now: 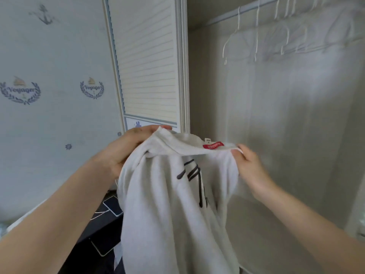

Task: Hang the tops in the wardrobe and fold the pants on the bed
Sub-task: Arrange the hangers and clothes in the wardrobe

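White top (pixel 173 204) stretched between left hand (pixel 126 149) and right hand (pixel 250 165), before open wardrobe (pixel 276 115).

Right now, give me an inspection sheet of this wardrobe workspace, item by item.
Surface: no bed in view; a dark low surface at lower left.
Job's things: white top with a red neck label, held up at the collar; empty white hangers on the rail.
Clutter: a phone-like device and a flat tablet-like item on the dark surface.
Hands: left hand and right hand each grip a collar end.
Cables: a thin white cord by the device.
Surroundings: open wardrobe, louvred door, nautical wallpaper.
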Tool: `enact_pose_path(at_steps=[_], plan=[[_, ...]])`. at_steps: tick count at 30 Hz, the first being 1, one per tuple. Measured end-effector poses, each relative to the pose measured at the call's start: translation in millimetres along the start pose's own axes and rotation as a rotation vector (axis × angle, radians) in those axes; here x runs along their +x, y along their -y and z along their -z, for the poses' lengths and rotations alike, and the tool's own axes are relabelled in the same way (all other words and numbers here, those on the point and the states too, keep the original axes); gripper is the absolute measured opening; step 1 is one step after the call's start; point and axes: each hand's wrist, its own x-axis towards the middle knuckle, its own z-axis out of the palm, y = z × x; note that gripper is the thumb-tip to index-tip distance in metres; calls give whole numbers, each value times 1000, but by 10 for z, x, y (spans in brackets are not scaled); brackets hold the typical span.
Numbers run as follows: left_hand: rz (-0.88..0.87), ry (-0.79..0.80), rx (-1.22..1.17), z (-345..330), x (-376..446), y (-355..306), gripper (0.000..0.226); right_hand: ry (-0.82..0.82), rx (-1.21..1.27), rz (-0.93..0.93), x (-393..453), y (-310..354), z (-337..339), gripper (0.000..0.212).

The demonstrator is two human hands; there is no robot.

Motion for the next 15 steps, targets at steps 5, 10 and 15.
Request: enact_pose_path(at_steps=[5, 10, 15], plan=[[73, 103, 9, -222, 116, 290, 41, -89, 157, 107, 201, 407, 387, 19], [294, 501, 92, -578, 216, 561, 40, 79, 235, 150, 172, 719, 621, 36], [226, 455, 570, -1009, 419, 524, 32, 497, 330, 222, 82, 892, 699, 37]])
